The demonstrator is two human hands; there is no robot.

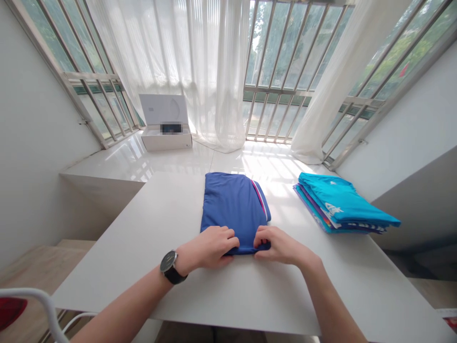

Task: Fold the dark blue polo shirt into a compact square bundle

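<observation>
A folded dark blue garment lies flat on the white table, with a red and white stripe along its right side. My left hand is closed on its near edge, left of the middle, fingers on top and thumb below. At the near right corner, my right hand pinches the same edge between thumb and curled fingers. Its exact garment type cannot be made out. A black watch sits on my left wrist.
To the right lies a stack of folded clothes, bright blue on top. An open white box stands on the window ledge at the back left. White curtains hang before barred windows. The white table ends just in front of me.
</observation>
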